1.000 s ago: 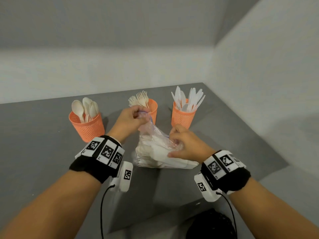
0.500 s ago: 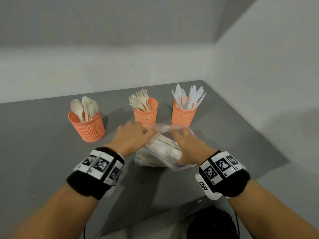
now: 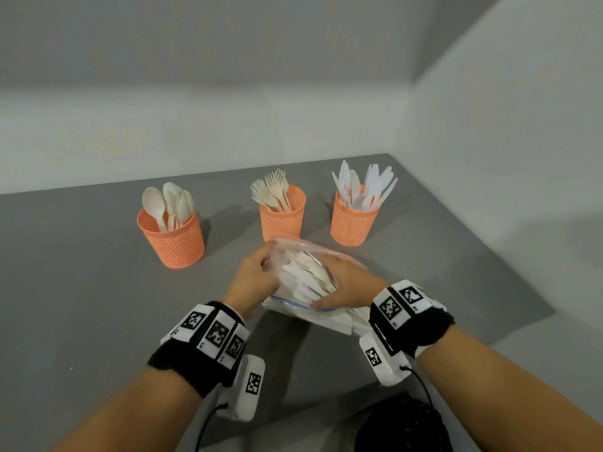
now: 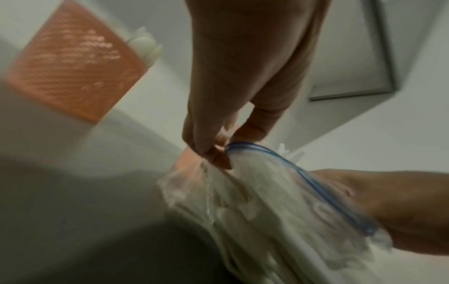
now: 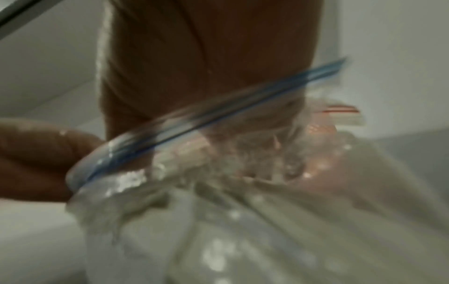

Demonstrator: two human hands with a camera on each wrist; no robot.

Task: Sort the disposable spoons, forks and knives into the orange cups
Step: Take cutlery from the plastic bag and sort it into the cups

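Cutlery point(image 3: 308, 275) sits bagged on the desk point(image 3: 81, 305) before the 3 orange cups point(image 3: 172, 238), so we keep our left hand point(image 3: 253, 278) pinching the zip bag point(image 3: 293, 301) rim wide while our right hand point(image 3: 347, 283), fingers hidden inside, draws 1 piece cleanly.

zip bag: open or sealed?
Open. The left hand pinches one side of the bag mouth, and the right hand reaches inside.
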